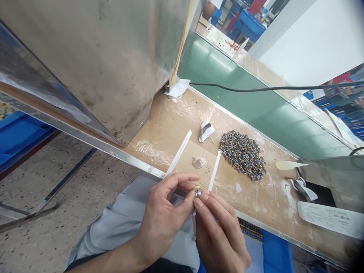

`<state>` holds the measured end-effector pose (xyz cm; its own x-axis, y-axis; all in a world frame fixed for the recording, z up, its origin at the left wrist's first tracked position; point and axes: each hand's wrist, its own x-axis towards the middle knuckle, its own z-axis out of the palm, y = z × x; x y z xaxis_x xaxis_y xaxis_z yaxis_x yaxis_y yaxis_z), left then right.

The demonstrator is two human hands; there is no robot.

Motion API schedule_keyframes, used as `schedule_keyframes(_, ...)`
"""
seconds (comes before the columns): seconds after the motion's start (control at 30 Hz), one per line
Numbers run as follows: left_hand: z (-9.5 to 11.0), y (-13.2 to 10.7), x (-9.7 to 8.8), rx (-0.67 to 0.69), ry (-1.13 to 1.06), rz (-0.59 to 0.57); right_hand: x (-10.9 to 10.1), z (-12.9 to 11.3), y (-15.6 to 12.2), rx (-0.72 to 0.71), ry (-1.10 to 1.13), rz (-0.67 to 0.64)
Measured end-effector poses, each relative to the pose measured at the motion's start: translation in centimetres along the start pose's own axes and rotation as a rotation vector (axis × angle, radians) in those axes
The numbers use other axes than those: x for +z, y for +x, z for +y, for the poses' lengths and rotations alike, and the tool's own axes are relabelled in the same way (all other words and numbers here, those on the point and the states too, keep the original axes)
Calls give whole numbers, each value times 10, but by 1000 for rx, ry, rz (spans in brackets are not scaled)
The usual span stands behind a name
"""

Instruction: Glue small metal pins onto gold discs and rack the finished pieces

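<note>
My left hand [167, 210] and my right hand [220, 223] meet just over the table's front edge, fingertips together. Between them is a small blue-and-gold piece [198, 192], pinched from both sides; its exact kind is too small to make out. The left index finger arches above it, while the right fingers are bent in against the thumb. Beyond my fingertips, a small clear dish [199, 162] stands on a cardboard sheet [187, 151], with tiny specks scattered beside it. Further right lies a large pile of small blue-and-gold pieces [243, 154].
A big metal housing [113, 64] takes up the left of the worktable [159, 142]. A crumpled white paper [206, 131], a glue bottle [288, 165] and a white plastic container [330, 218] rest there. A green partition [227, 72] runs behind, crossed by a black cable [241, 90].
</note>
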<state>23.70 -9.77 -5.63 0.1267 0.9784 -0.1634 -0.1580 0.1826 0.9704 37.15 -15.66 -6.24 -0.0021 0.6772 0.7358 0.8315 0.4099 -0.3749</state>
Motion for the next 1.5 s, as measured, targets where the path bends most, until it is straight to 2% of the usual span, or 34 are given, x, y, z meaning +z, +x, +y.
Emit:
schedule_keyframes(0.27, 1, 0, -2, 62, 112, -23, -3, 5, -5, 85, 107, 20)
schedule_keyframes(0.33, 1, -1, -2, 62, 132, -38, -7, 9, -4, 218, 129, 28)
schedule_keyframes(0.43, 2, -2, -1, 85, 182, -43, -13, 13, 0, 481, 196, -51)
schedule_keyframes(0.5, 3, -3, 0, 109, 210, -43, -14, 15, 4, 557, 299, -117)
schedule_keyframes(0.6, 4, -3, 1, 135, 231, -65, -14, 18, 7, 549, 399, -135)
schedule_keyframes(0.77, 4, -2, 0, 150, 254, -137, -14, 21, 6, 545, 429, -107)
schedule_keyframes(1.03, 5, -3, 6, 150, 317, -164, -19, 22, 2, 599, 492, -79)
schedule_keyframes(1.13, 3, -2, 10, 51, 256, -201, -23, 26, -6, 608, 473, -51)
schedule_keyframes(1.23, -6, -1, 10, -157, 135, -241, -29, 29, -16, 516, 450, -36)
schedule_keyframes(1.33, -25, 4, 8, -338, 104, -279, -38, 31, -28, 427, 361, -85)
schedule_keyframes(1.43, -44, 8, 14, -460, 103, -404, -49, 31, -45, 467, 328, -46)
schedule_keyframes(1.5, -50, 6, 23, -500, 119, -516, -63, 36, -67, 567, 347, 31)
